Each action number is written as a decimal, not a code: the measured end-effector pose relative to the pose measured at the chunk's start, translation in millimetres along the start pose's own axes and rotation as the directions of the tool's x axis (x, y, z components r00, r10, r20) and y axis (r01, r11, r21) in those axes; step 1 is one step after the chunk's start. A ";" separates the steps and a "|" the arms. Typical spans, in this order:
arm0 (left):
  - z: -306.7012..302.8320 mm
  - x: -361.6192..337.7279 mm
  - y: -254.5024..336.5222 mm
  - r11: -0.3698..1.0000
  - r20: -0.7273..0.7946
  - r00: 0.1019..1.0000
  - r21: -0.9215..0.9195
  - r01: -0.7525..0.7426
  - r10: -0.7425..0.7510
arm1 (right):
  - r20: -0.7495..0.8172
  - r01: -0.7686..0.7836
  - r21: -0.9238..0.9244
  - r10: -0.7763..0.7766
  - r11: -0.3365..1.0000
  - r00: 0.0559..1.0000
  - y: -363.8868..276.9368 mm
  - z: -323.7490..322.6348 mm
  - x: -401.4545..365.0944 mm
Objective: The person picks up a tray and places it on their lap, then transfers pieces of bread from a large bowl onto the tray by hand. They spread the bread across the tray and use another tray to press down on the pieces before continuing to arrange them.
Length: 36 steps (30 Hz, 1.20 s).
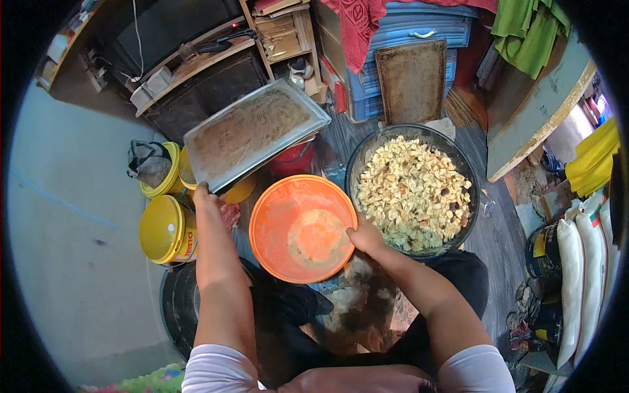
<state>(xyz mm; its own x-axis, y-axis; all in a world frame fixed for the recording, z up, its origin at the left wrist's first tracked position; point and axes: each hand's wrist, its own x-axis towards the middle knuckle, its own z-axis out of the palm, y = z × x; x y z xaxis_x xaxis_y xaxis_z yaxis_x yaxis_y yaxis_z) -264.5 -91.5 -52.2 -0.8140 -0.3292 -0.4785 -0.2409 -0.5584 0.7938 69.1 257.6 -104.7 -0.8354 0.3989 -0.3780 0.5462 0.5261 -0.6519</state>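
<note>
My left hand [206, 196] is closed on the near left corner of a metal baking tray [317, 112], whose inside has a brownish coating. My right hand [367, 237] grips the right rim of an orange plastic basin [263, 219]. Only a dusty, pale residue shows in the bottom of the basin. To the right of that hand is a large black tub [469, 226] full of pale yellow chunks [416, 187], some browned or dark; they look like torn bread. Under the tray, part of a red bucket [293, 161] shows.
Yellow buckets [160, 229] stand along the left wall. A stained sheet pan [411, 82] leans on blue drawers [419, 29] at the back. White sacks [583, 281] stand at the right, near a door edge [544, 141]. A black tub [180, 301] is at lower left.
</note>
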 end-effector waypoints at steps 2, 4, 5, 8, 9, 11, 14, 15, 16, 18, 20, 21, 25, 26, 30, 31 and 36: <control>-1.3 -17.2 9.4 1.000 0.037 0.999 -0.010 -0.001 0.002 | 0.018 -0.006 0.023 0.005 1.000 1.000 0.8 1.6 4.3; -7.4 -43.3 20.5 0.996 0.186 0.979 0.010 0.086 -0.087 | -0.032 0.047 0.000 -0.047 0.999 0.998 0.5 2.9 8.4; -11.0 -65.5 19.7 0.995 0.221 0.970 0.014 0.100 -0.101 | -0.034 0.051 0.000 -0.051 0.999 0.998 -1.4 1.1 7.4; -28.9 -133.7 0.3 0.993 0.358 0.934 -0.101 0.053 -0.013 | 0.133 -0.094 0.238 0.063 0.967 0.989 -5.9 -7.9 5.1; -44.8 -144.7 -12.7 0.988 0.391 0.920 -0.117 0.096 -0.043 | 0.046 -0.031 0.269 0.019 0.963 0.999 3.9 -2.1 11.9; -63.3 -205.8 -36.7 0.968 0.445 0.890 -0.164 0.191 -0.100 | -0.023 0.019 0.365 -0.011 0.931 1.000 13.3 -7.5 9.4; -76.3 -336.4 -85.0 0.984 0.548 0.832 -0.080 0.157 -0.088 | -0.043 -0.022 0.412 0.043 0.911 0.998 25.0 -17.6 1.0; -85.2 -359.3 -109.3 0.983 0.456 0.881 -0.067 0.172 -0.123 | -0.042 -0.048 0.434 0.074 0.900 0.996 27.8 -18.1 -1.2; -95.3 -382.6 -129.0 0.978 0.436 0.881 -0.003 0.207 -0.184 | -0.044 -0.039 0.428 0.064 0.903 0.997 39.8 -12.0 5.0; -115.6 -409.4 -170.1 0.926 0.404 0.837 0.085 0.367 -0.369 | -0.109 0.004 0.424 0.047 0.905 0.993 66.5 5.6 23.7; -142.5 -419.8 -215.5 0.818 0.366 0.734 0.178 0.547 -0.572 | -0.021 -0.082 0.480 0.105 0.874 0.994 55.7 -17.7 1.2; -150.2 -427.6 -227.3 0.738 0.349 0.652 0.267 0.619 -0.673 | 0.018 -0.065 0.528 0.066 0.847 0.998 81.8 -7.9 21.7; -144.5 -452.8 -215.9 0.370 0.319 0.203 0.655 0.659 -0.926 | 0.122 -0.127 0.741 0.053 0.659 0.991 91.7 -39.2 5.5; -141.7 -454.7 -206.4 0.253 0.300 -0.009 0.821 0.512 -0.954 | 0.210 -0.257 0.813 0.149 0.522 0.966 83.8 -50.8 -2.8; -130.5 -381.2 -207.1 0.693 0.790 0.369 0.609 -0.385 -0.490 | 0.159 -0.203 0.784 0.127 0.587 0.979 75.5 -69.4 -16.4; -114.9 -368.5 -176.8 0.359 0.884 0.466 0.450 -0.817 -0.048 | 0.101 -0.142 0.685 0.099 0.715 0.990 49.8 -79.7 -50.5; -112.7 -251.4 -130.8 0.470 0.239 0.961 0.839 -0.276 0.138 | 0.005 -0.055 0.569 0.064 0.821 0.998 82.5 -32.3 -41.8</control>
<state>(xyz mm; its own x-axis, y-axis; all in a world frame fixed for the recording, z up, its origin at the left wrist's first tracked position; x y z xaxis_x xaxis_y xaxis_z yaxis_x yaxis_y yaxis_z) 31.2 -21.6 -78.0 -0.9419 -0.2116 -0.2607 -0.3318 0.4671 0.8196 151.1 308.6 -121.5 -0.7992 0.4282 -0.4218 0.4594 -0.0175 -0.8881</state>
